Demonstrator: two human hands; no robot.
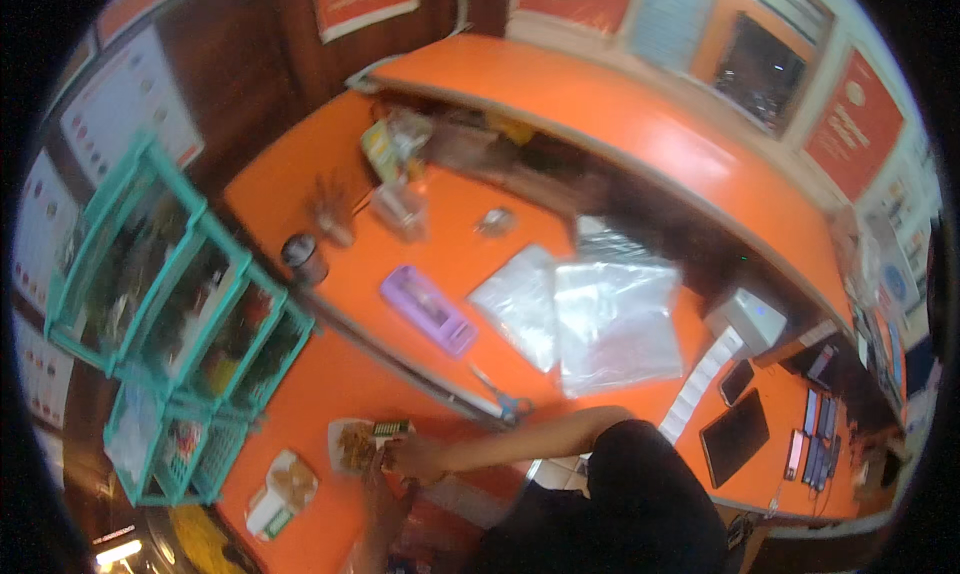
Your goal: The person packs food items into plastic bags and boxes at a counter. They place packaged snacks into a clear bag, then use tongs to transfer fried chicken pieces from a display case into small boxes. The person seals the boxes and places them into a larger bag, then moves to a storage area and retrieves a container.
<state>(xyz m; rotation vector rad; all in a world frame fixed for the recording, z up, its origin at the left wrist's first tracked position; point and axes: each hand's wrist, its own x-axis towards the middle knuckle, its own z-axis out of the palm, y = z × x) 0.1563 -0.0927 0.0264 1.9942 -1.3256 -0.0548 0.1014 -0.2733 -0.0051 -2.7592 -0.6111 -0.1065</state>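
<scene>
My right hand [416, 458] is at the right edge of an opened white food box [349, 446] holding brown, fried-looking food. A green-and-white printed flap [391, 428] shows just above that hand. My left hand [380, 491] is close below it, blurred, and the two nearly meet over something small and reddish. What either hand grips is hidden. Left of them, a second white box [283, 491] with pale brown food lies on the orange counter [315, 401].
Teal stacked baskets [161, 394] stand at the left. Blue-handled scissors [514, 407], a purple case [427, 311], clear plastic bags [619, 326], a label printer [746, 320], a tablet [735, 439] and several phones [817, 439] lie on the raised counter.
</scene>
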